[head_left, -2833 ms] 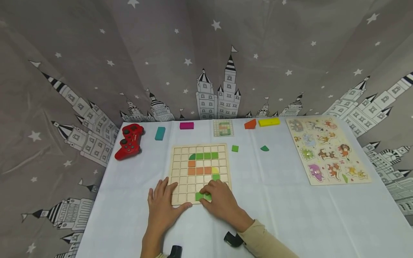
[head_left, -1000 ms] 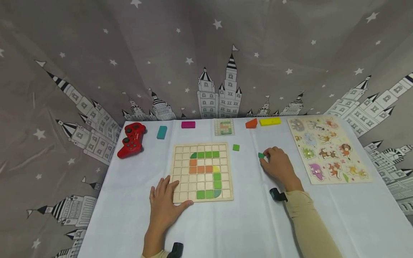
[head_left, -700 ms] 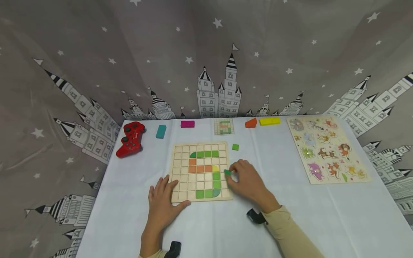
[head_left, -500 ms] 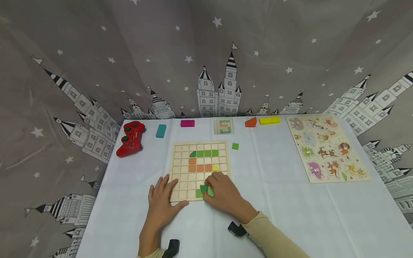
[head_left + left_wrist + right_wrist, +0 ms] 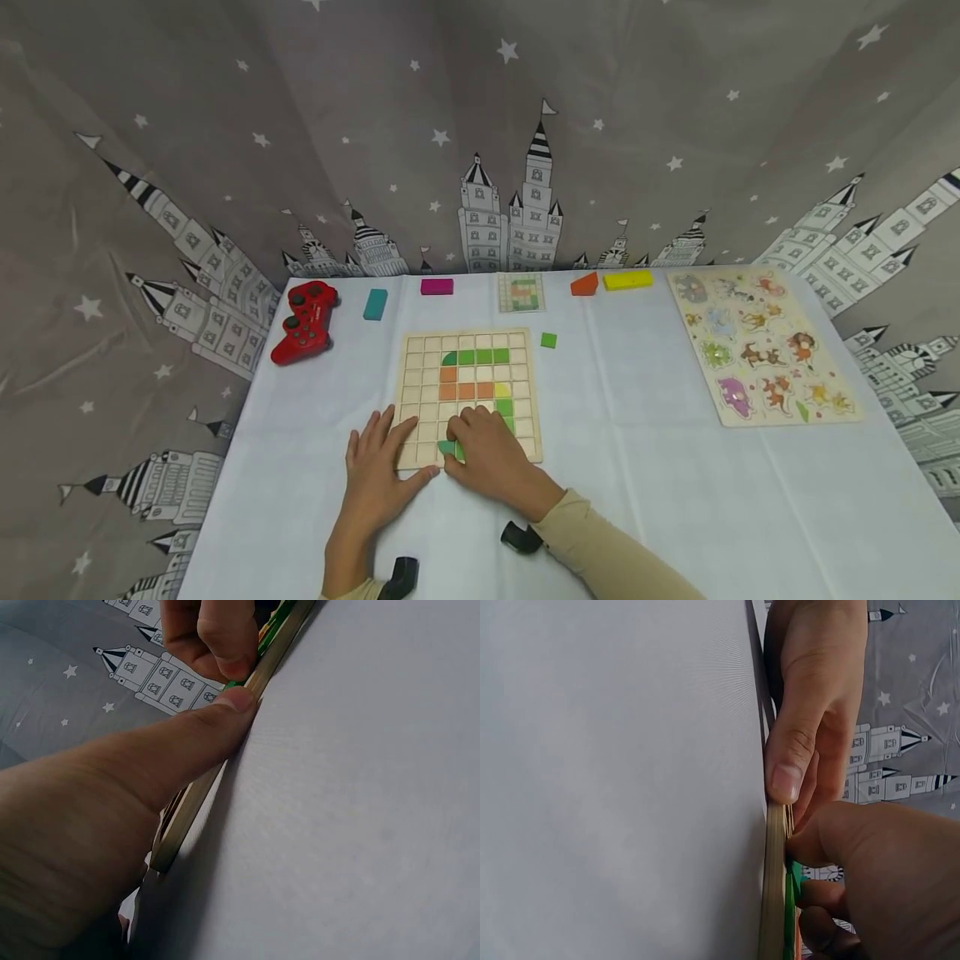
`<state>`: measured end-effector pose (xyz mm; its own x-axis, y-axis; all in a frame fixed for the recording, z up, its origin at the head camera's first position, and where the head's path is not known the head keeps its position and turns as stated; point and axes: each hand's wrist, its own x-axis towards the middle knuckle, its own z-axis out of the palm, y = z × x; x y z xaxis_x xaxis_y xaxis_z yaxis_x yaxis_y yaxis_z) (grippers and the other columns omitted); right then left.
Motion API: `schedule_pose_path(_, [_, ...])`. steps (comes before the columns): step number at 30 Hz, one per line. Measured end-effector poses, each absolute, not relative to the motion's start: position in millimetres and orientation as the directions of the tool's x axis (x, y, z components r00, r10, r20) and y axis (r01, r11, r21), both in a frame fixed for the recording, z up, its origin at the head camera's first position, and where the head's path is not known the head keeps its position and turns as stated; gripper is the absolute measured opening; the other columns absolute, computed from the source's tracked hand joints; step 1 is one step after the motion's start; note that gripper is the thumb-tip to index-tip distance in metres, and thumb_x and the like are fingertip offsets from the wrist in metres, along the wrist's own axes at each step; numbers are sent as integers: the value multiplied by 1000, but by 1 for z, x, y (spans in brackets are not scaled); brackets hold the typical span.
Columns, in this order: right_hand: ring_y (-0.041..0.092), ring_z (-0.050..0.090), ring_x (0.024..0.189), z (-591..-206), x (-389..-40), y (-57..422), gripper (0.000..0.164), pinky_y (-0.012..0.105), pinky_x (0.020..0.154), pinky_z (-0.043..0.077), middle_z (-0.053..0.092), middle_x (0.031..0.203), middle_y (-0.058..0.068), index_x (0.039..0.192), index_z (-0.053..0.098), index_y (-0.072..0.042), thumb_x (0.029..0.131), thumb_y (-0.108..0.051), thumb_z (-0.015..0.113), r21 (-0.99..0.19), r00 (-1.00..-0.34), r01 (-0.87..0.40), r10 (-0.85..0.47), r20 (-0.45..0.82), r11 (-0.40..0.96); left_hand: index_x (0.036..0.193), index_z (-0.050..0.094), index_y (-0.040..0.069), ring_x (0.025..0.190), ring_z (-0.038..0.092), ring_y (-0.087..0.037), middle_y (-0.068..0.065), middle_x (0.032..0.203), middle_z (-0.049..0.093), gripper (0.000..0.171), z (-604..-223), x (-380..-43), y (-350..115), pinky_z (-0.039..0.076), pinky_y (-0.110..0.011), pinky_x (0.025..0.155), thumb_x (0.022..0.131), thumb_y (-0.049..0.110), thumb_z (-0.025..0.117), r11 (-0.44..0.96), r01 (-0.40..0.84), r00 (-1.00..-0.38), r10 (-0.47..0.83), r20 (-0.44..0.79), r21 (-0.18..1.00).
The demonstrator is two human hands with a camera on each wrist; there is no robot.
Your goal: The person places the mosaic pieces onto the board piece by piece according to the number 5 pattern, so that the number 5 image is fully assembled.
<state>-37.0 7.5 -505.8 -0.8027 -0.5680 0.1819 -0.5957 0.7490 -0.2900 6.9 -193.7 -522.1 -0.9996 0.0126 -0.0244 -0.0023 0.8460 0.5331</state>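
Observation:
My left hand (image 5: 382, 467) lies with spread fingers on the left side of the wooden grid board (image 5: 412, 375). Its thumb (image 5: 202, 724) presses the board's front edge in the left wrist view. Between thumb and fingertips, my right hand (image 5: 491, 458) pinches a dark green quarter-round tile (image 5: 446, 447) over the front row, just left of a green square tile (image 5: 460, 451). Orange tiles (image 5: 467, 391), a yellow tile (image 5: 502, 390) and a row of green tiles (image 5: 483, 357) sit in the grid. The right hand hides part of the front row.
One loose green square (image 5: 549, 340) lies right of the board. Along the back are a red game controller (image 5: 306, 322), teal block (image 5: 375, 304), magenta block (image 5: 437, 287), pattern card (image 5: 521, 292), orange block (image 5: 584, 284) and yellow block (image 5: 628, 280). An animal puzzle (image 5: 765, 350) lies at right.
My right hand reached right, picked up the dark green quarter-round tile from the cloth and carried it left to the board's front row. The left hand stayed at the board.

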Motion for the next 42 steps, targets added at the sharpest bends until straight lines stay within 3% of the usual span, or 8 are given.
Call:
schedule_pose_path(12, [13, 47, 73, -507, -38, 3, 20, 26, 63, 30, 59, 83, -7, 87, 61, -21, 90, -39, 71, -179, -788, -615, -589, 177, 768, 146, 53, 17, 155, 18, -43, -18, 166, 30, 83, -522, 7, -195, 4, -69, 122, 76, 48, 86, 846, -17, -1000, -5, -24, 532])
schedule_pose_path(29, [14, 54, 84, -500, -34, 14, 23, 29, 72, 35, 64, 92, -7, 98, 68, -22, 91, -44, 73, -251, -846, -531, -523, 105, 809, 146, 54, 17, 155, 17, -43, -18, 166, 29, 83, -521, 3, -192, 5, -69, 122, 76, 49, 85, 850, -24, -999, -4, -39, 526])
schedule_pose_path(33, [14, 55, 87, -499, -47, 29, 31, 31, 77, 40, 63, 93, -5, 107, 68, -20, 93, -48, 72, -396, -879, -466, -467, 100, 791, 146, 54, 16, 156, 16, -43, -18, 166, 29, 84, -522, 4, -192, 4, -69, 123, 76, 49, 85, 846, -29, -999, -8, -42, 532])
schedule_pose_path(37, [16, 51, 83, -495, -85, 63, 32, 33, 76, 41, 58, 86, -1, 112, 69, -13, 95, -40, 71, -598, -946, -303, -311, 93, 742, 146, 54, 16, 156, 15, -43, -18, 166, 29, 84, -521, 5, -191, 3, -68, 123, 76, 50, 85, 842, -37, -999, -16, -45, 538])
schedule_pose_path(42, [24, 53, 88, -498, -138, 115, 33, 40, 80, 47, 61, 95, 9, 121, 67, -6, 96, -28, 71, -605, -986, -166, -148, 80, 779, 147, 53, 15, 156, 14, -43, -18, 166, 28, 84, -520, 6, -191, 2, -67, 124, 76, 50, 85, 841, -47, -998, -20, -56, 539])
